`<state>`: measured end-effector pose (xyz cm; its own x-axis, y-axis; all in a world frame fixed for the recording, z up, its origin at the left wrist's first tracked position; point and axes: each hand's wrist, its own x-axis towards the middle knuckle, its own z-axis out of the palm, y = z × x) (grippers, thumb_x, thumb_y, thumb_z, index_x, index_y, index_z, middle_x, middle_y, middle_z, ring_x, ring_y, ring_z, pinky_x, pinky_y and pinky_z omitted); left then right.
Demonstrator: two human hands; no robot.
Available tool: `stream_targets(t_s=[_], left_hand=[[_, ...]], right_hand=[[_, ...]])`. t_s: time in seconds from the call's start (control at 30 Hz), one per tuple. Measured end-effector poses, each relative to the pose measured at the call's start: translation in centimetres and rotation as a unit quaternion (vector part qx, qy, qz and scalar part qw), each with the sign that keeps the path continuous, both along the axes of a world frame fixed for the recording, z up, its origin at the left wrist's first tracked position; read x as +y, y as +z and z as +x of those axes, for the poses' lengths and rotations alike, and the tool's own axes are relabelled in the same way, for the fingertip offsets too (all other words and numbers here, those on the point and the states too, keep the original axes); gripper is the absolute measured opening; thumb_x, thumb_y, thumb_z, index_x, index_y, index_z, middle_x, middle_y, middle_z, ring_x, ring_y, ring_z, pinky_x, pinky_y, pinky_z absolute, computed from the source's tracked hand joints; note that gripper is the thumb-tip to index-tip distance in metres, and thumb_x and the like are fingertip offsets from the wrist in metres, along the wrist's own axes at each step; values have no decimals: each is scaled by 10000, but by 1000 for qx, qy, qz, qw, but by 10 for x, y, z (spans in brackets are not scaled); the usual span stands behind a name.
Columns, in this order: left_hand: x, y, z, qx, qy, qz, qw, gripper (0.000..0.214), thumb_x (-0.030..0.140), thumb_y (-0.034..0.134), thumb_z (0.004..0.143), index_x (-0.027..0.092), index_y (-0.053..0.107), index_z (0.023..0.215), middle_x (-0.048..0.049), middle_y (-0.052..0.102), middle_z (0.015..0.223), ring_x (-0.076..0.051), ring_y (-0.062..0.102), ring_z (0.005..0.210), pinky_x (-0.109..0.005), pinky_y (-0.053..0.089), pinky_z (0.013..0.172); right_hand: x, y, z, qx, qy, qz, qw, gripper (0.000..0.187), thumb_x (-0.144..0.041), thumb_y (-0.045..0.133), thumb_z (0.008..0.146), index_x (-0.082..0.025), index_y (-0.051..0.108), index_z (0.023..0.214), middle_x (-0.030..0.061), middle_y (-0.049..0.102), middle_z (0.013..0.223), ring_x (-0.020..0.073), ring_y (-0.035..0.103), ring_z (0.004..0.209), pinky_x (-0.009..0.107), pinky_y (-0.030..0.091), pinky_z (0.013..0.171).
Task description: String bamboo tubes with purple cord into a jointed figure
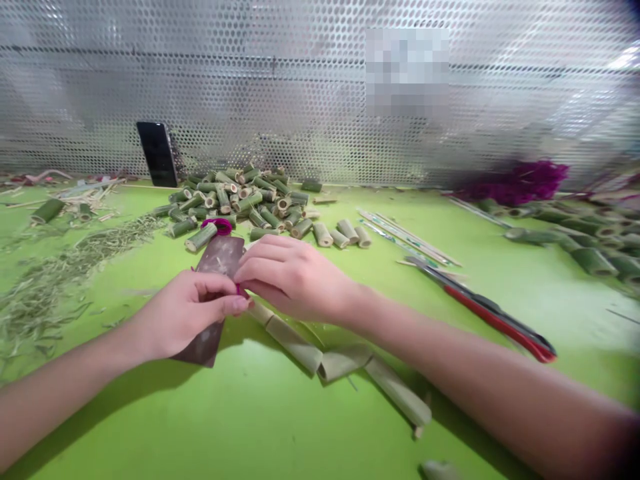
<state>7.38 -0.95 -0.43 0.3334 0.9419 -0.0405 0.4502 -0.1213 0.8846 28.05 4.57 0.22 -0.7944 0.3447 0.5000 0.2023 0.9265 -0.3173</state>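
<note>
My left hand [195, 310] is closed, thumb and finger pinching a bit of purple string [239, 289]. My right hand [295, 277] meets it from the other side, fingers curled down onto the same string; its thumb is mostly hidden. Just below them lies a dark brown flat board [203, 347], tilted away from me. A row of jointed pale green bamboo pieces [295, 343] runs from beneath my right hand toward the lower right. Beyond the board, a coil of purple string [220, 225] rests beside a short bamboo piece [201, 237].
A heap of cut bamboo pieces [250, 197] lies at the back, near a propped phone [157, 155]. Shavings [55, 297] spread at left. A red-handled cutting tool [485, 310], thin sticks [410, 237], more bamboo [593, 261] and a purple bundle [525, 183] are at right.
</note>
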Motion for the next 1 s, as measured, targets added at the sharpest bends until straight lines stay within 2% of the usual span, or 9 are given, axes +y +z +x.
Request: stream_targets(t_s=[0.13,0.27,0.37,0.53,0.6,0.7,0.8,0.9,1.0], left_hand=[[2,1,-1,-19,-10,-27,999,277,480,688,823,222,772,769,-9,664,646,-160,539,551,-259,420,529],[5,1,-2,-23,-17,-43,999,286,487,683,827,213,761,800,-23,668,685,-171,566,583,-267,443,552],[5,0,-2,-7,-20,-38,999,290,490,662,844,217,753,811,-21,659,691,-174,563,592,-266,437,546],[5,-2,0,-11,-30,-29,999,244,438,641,865,227,764,876,-39,727,791,-199,623,680,-286,490,615],[5,-3,0,-19,-31,-36,999,244,440,651,865,223,762,878,-41,736,813,-205,639,711,-293,506,647],[6,-5,-4,-25,-10,-75,997,304,497,669,875,211,755,937,-41,730,843,-197,638,726,-295,502,669],[8,-11,-10,-57,14,-109,992,364,547,691,879,200,736,975,-43,711,890,-188,631,771,-294,495,704],[11,-15,-14,-104,13,-123,987,414,594,694,881,187,716,951,-30,664,866,-160,588,749,-271,469,678],[11,-16,-14,-128,2,-144,981,446,627,695,873,184,692,930,7,597,775,-124,520,659,-241,423,615]], right_hand=[[-5,4,1,27,-30,-110,993,124,-219,440,1022,-206,555,979,84,650,1026,196,590,947,364,492,847],[-10,10,0,24,-54,-279,959,103,-272,458,1014,-211,515,955,32,609,943,173,549,850,345,466,783],[-10,13,-2,33,-73,-348,934,100,-269,475,1002,-215,502,922,16,577,908,166,521,835,331,452,766],[-8,12,-3,80,-5,-457,886,80,-261,468,1011,-219,472,943,-18,554,812,142,541,761,303,454,708],[-6,14,-2,68,-10,-476,877,53,-262,494,995,-221,473,967,-31,546,800,135,532,740,292,439,687],[-5,24,2,-18,-96,-444,891,121,-337,504,1002,-220,534,1003,-28,559,825,137,520,740,287,410,678],[-7,36,6,-127,-170,-337,917,277,-393,455,1030,-202,563,860,-19,569,778,137,511,700,284,374,645],[-15,43,4,-159,-158,-246,943,360,-325,436,1037,-185,496,711,-23,546,681,110,466,605,274,327,597],[-28,37,-3,-160,-136,-179,961,287,-263,442,1038,-178,542,783,-20,567,676,97,423,551,272,290,560]])
